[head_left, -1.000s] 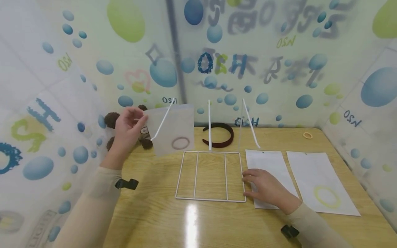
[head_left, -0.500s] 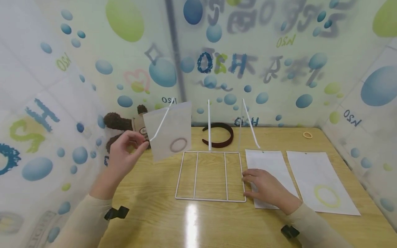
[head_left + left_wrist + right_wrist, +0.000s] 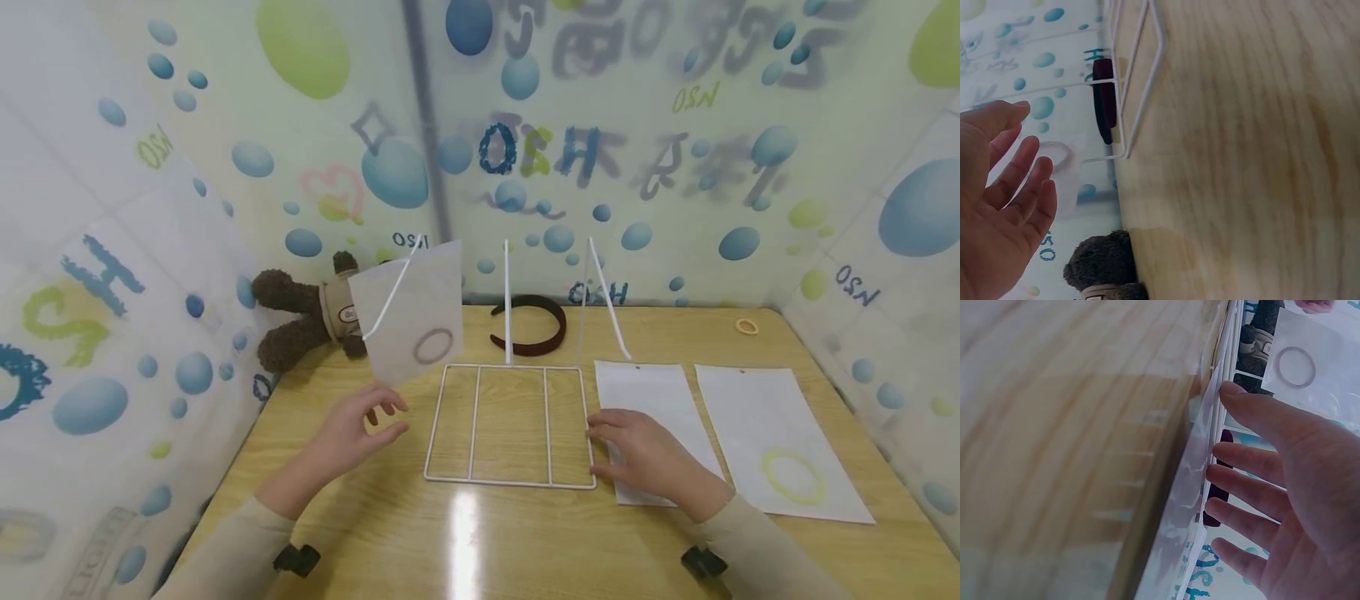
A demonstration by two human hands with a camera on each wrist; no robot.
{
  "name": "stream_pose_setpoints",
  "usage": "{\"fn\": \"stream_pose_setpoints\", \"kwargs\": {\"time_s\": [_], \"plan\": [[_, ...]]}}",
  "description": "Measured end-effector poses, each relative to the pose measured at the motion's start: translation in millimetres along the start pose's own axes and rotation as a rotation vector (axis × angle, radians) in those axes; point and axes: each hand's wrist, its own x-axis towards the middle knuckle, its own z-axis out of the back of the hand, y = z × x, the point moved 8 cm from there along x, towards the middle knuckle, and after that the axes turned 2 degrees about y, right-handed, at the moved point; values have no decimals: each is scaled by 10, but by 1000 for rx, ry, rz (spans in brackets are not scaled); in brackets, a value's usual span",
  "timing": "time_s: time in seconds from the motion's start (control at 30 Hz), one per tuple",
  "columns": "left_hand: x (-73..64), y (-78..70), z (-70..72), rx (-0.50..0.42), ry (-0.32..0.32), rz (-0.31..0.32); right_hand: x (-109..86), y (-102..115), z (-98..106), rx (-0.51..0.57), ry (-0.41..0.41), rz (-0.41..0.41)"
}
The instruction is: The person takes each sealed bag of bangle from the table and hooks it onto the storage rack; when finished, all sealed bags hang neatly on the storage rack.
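Observation:
A white wire rack (image 3: pixel 510 484) stands in the middle of the wooden table, with several slanted prongs rising at its back. On its left prong hangs a translucent bag (image 3: pixel 408 308) with a greyish ring (image 3: pixel 433 346) showing near the bottom. My left hand (image 3: pixel 352 433) is just below and in front of the bag, holding nothing; its fingers are loosely bent. At the rack's right side, my right hand (image 3: pixel 648 454) touches the frame with its fingertips, over part of a flat white sheet (image 3: pixel 645 387). In the right wrist view its fingers (image 3: pixel 1244 494) are nearly straight.
A second white sheet (image 3: pixel 772 417) with a yellow ring mark lies on the right. Behind the rack is a dark headband (image 3: pixel 555 329). A brown plush bear (image 3: pixel 292 321) lies at back left, and a small yellow ring (image 3: pixel 746 327) at back right. Patterned walls (image 3: pixel 675 208) border the table (image 3: pixel 360 533).
My left hand has left the translucent bag's upper left edge and come down and toward me. The bag hangs by itself on the prong, turned slightly. My right hand has stayed at the rack.

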Motion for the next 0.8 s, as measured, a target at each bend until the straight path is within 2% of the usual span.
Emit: {"fn": "stream_pose_setpoints", "kwargs": {"time_s": [0.17, 0.33, 0.47, 0.8], "plan": [[-46, 89, -304, 6, 156, 22, 6, -2, 2, -1, -3, -2], [-91, 101, -526, 64, 276, 0, -3, 0, -11, 13, 7, -18], [-111, 112, -610, 97, 319, -5, -7, 5, -3, 14, 2, -18], [-123, 162, -662, 95, 353, -1, 11, 14, 10, 11, 1, -5]]}}
